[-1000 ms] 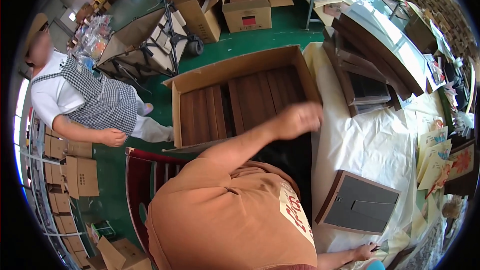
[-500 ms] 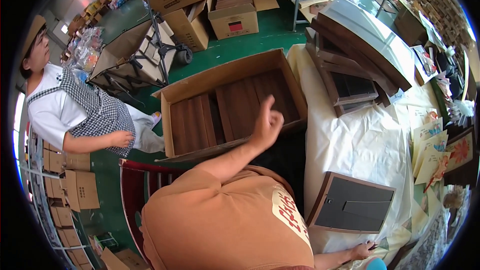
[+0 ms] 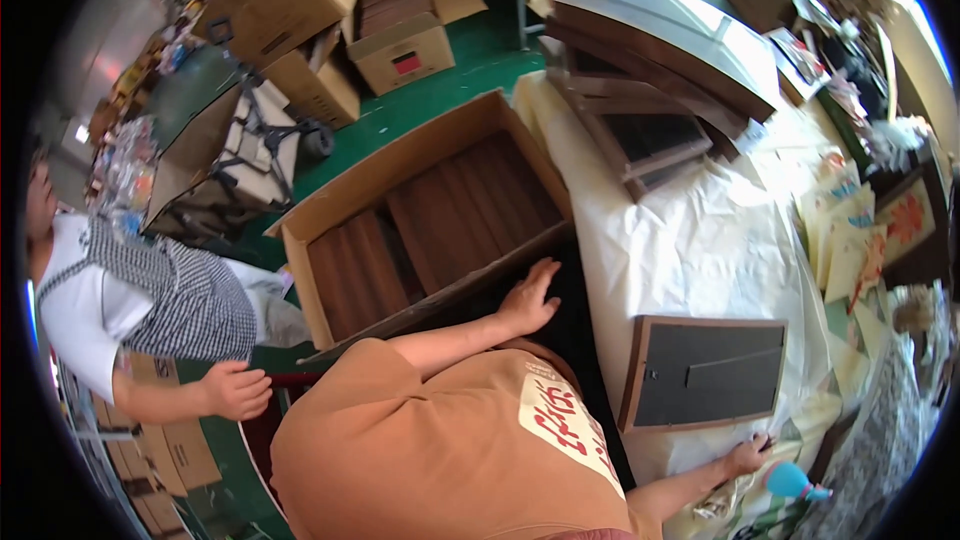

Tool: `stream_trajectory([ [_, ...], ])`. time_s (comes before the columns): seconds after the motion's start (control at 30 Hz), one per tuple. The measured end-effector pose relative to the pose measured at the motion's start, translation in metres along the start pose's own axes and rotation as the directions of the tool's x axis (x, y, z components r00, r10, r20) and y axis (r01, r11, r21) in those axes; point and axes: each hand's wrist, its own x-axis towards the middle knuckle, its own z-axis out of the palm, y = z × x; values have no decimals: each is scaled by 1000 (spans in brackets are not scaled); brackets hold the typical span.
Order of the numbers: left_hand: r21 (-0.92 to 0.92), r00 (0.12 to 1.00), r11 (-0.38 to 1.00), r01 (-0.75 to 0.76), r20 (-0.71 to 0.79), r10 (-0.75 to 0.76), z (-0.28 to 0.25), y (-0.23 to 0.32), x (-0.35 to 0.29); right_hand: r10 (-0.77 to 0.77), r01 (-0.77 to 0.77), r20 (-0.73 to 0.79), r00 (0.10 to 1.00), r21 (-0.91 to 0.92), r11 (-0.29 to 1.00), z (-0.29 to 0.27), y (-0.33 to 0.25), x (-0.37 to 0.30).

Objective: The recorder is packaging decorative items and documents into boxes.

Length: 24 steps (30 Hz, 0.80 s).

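The left hand [image 3: 528,302] is resting open-fingered, gripping nothing, on the near rim of the cardboard box [image 3: 330,310] for support; the right hand [image 3: 748,456] is steadying the frame [image 3: 705,372] on the worktop [image 3: 690,240], fingers spread, holding nothing.

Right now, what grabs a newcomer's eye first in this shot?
The big open cardboard box of dark wooden frames, left of the cloth-covered table, with the left hand at its near edge. A frame lying face down sits on the table above the right hand.

Bright daylight from upper right, glare washing the white table cover [image 3: 700,240], soft shadows, strong fisheye bending, black vignetted corners, slightly blurred rim.
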Motion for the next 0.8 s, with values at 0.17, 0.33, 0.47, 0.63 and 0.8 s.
stream_trajectory([
  [0.17,-109,997,992,67,39,-63,-13,4,-2,82,-82,18,996,-9,997,-13,-39,-16],
  [0.33,-176,996,982,-65,-70,54,-22,23,7,74,-74,6,997,25,997,-13,-46,-18],
  [0.47,-300,959,917,-261,-191,210,-53,79,59,100,-100,-11,995,38,994,-13,-44,-19],
  [0.63,-800,996,594,-79,-83,21,-79,164,163,124,-123,-2,992,96,988,-13,-48,-20],
  [0.8,-911,996,410,52,78,46,-56,254,218,137,-138,20,990,171,976,-11,-49,-22],
])
